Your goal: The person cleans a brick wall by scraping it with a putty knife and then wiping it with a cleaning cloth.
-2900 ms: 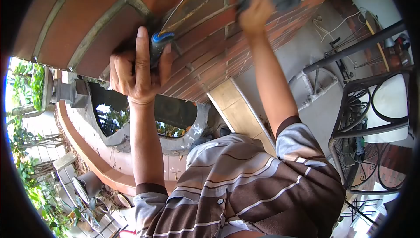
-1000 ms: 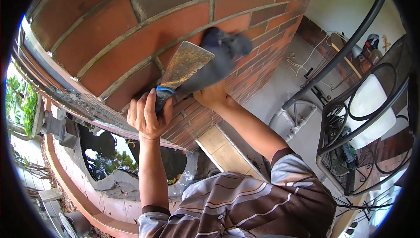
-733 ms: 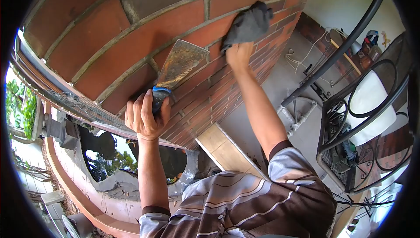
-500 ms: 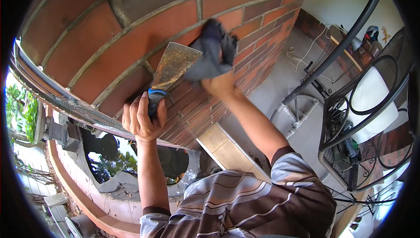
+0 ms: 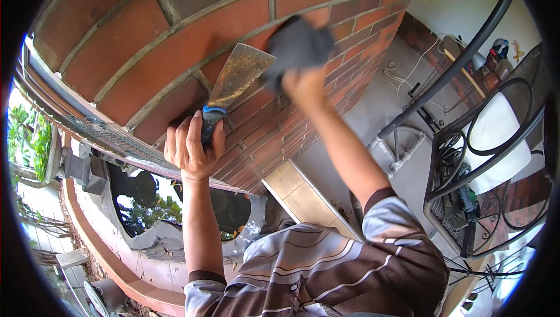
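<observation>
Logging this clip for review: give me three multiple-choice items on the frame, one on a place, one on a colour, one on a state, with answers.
1. Where is the dark cloth?
A. pressed on the brick wall
B. draped over the chair
C. lying on the floor

2. What colour is the collar of the scraper where blade meets handle?
A. yellow
B. blue
C. white

3. What is the state of the left hand?
A. open and empty
B. flat on the bricks
C. closed round the scraper's handle

Answers:
1 A, the right hand holds the cloth against the bricks, beside the scraper's blade.
2 B, a blue band shows just above the fingers.
3 C, the fingers wrap the handle with the blade pointing up along the wall.
</observation>
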The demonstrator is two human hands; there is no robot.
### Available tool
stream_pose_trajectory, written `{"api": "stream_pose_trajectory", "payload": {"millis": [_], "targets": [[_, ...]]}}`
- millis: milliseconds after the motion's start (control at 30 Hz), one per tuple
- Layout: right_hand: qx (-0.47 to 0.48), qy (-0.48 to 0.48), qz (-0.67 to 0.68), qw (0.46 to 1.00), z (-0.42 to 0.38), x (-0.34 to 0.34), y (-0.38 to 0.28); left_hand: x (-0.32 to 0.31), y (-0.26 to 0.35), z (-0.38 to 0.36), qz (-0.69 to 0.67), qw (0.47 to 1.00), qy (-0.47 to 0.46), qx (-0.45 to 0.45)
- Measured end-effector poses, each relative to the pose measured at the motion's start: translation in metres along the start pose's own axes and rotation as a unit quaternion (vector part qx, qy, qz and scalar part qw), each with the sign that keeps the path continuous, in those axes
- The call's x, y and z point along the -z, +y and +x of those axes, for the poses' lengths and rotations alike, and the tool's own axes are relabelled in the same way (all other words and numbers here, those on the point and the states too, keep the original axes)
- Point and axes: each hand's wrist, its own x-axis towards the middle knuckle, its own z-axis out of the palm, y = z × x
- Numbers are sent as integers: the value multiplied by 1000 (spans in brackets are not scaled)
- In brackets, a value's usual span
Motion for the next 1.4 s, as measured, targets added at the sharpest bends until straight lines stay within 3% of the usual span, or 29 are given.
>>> {"api": "stream_pose_trajectory", "payload": {"millis": [100, 200, 267, 333, 433, 500, 567, 667, 733, 767, 800, 833, 967, 1067, 1100, 1200, 1233, 1267, 1300, 1367, 1400], "targets": [[-70, 138, -3, 988, 51, 13, 45, 1, 1, 2, 7, 1000, -9, -1], [-57, 176, -29, 982, 47, 8, 32, 3, 2, 3, 12, 1000, -11, 5], [16, 94, 22, 995, 29, 6, 9, 3, 3, 3, 11, 1000, -12, 9], [162, 18, 2, 987, 18, 10, -12, 3, 2, 3, 8, 1000, -16, 7], [115, 16, -31, 993, 42, 17, 27, 2, 2, 3, -8, 1000, -15, -4], [-81, 135, -79, 984, 63, 25, 65, 1, 1, 0, -8, 1000, -14, -7], [-149, 260, -73, 951, 84, 26, 125, 1, 1, 0, 5, 1000, -15, -1], [-240, 246, -15, 939, 80, 21, 107, 0, 2, 2, 12, 1000, -15, 4], [-120, 126, 28, 984, 60, 14, 43, 3, 4, 4, 7, 1000, -29, 4], [-8, 148, -38, 988, 47, 6, 16, 3, 5, 4, 0, 999, -32, 8], [21, 103, -30, 994, 24, -6, 8, 4, 4, 1, 3, 999, -40, 8], [96, -9, -69, 993, 13, -5, 4, 5, 4, 0, 3, 999, -35, 4], [-31, 109, -116, 987, 56, 14, 72, 0, 3, -2, -10, 1000, -15, 0], [-258, 227, -92, 935, 101, 33, 188, 1, 4, 1, -1, 1000, -26, 4], [-265, 198, -242, 912, 103, 37, 217, 1, 5, 1, 3, 1000, -30, 5], [-243, 201, -207, 926, 106, 40, 194, 1, 7, 5, 16, 999, -32, 4], [-271, 162, -154, 936, 99, 34, 171, 1, 7, 6, 20, 999, -30, 4], [-89, 186, -72, 976, 85, 28, 135, 2, 8, 6, 24, 999, -31, 4], [-115, 148, 12, 982, 72, 22, 84, 1, 7, 7, 31, 999, -21, 2], [-45, 46, 35, 997, 34, -1, 34, 0, 6, 6, 44, 999, -9, -6], [46, -5, -13, 999, 26, 0, 3, 0, 6, 6, 42, 999, -6, -6]]}}
